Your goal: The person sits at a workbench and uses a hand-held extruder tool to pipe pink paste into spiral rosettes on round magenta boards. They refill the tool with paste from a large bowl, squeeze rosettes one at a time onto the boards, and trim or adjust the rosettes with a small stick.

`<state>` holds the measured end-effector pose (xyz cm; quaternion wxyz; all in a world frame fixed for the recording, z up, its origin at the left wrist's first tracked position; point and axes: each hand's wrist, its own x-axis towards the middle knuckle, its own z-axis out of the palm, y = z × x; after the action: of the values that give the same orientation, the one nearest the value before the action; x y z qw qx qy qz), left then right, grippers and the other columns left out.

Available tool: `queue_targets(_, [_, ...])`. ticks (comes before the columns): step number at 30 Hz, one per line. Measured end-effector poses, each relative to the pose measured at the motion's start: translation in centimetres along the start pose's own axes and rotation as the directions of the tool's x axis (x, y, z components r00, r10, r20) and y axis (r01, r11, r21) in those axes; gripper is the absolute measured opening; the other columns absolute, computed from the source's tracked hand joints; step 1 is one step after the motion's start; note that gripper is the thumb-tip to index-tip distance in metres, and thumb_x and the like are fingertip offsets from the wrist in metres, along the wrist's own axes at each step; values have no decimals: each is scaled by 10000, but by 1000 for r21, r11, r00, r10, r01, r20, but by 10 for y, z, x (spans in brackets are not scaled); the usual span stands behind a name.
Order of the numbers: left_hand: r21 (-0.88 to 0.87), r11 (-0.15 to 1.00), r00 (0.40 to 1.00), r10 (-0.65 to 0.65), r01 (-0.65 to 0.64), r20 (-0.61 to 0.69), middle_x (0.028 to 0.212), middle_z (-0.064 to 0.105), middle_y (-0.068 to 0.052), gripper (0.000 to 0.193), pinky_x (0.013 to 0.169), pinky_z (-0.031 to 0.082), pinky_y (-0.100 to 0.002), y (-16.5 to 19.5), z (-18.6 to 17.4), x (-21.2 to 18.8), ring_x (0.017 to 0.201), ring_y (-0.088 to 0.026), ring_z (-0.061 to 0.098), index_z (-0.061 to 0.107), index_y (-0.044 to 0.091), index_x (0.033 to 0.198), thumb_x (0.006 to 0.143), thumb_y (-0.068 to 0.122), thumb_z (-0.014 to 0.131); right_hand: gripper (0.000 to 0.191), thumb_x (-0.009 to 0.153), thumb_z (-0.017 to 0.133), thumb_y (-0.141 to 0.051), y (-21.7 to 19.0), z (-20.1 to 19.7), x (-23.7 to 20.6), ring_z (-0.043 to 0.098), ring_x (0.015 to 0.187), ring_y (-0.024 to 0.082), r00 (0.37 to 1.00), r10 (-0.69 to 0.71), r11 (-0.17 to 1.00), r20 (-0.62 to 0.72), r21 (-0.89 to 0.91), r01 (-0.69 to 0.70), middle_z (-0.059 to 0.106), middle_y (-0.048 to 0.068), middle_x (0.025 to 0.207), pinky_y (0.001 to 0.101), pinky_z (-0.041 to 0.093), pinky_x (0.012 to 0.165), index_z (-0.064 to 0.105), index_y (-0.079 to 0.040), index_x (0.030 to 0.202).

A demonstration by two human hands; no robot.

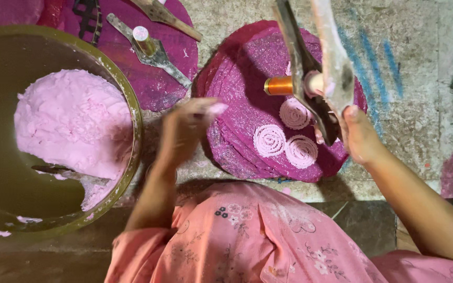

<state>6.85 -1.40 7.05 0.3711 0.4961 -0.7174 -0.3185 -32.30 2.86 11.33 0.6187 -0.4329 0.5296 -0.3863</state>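
Over the stack of magenta mats [247, 94], the right hand [360, 135] grips the wooden dough press [310, 68] above three pink dough spirals [287, 133]; the left hand [187, 126], blurred, seems loosely curled and empty, beside the dough bowl [132, 112].

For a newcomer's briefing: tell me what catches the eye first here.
The big mound of pink dough in the olive bowl at left. At centre right, three pink spirals lie on stacked magenta mats. Above them the right hand grips a hand press; the left hand hovers nearby.
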Motion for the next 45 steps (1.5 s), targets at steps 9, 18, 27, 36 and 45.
queue_targets(9, [170,985,943,58,-2,-327,1348,632,-175,524,1127,487,-457,36,-86,-2,1284,-310,573,687,65,1337,1158,467,403,974,921,321,-865,3,-2,0,660,901,168,956,62,961,285,-277,21,671,95,1002,332,555,777,619,-24,1311])
queue_targets(18, [-869,-460,977,181,184,111,973,534,-13,527,1066,447,-406,38,49,101,1019,-193,559,543,133,1123,995,634,438,832,967,229,-699,-23,20,19,700,725,201,823,512,776,246,-543,-320,738,88,790,379,590,697,698,-13,989])
queue_targets(27, [-885,-454,987,156,104,37,880,521,30,369,1001,419,-373,-12,70,110,915,-152,521,526,174,972,1054,522,430,695,995,350,-649,-35,58,25,634,729,190,975,132,698,176,-715,34,694,70,761,366,511,715,690,-47,1070])
queue_targets(36, [-889,-456,996,88,42,2,814,486,34,351,929,450,-393,7,66,131,844,-166,503,510,170,900,1023,490,437,652,992,356,-607,-70,56,32,634,644,190,986,154,554,68,-832,-29,656,76,676,392,513,659,667,-36,937])
queue_targets(45, [-897,-441,999,-28,25,42,805,504,11,384,876,456,-396,19,59,105,815,-178,502,518,162,890,1008,511,412,693,1001,370,-619,-69,61,10,624,632,187,957,272,640,96,-761,-105,635,86,661,375,530,620,665,-13,838])
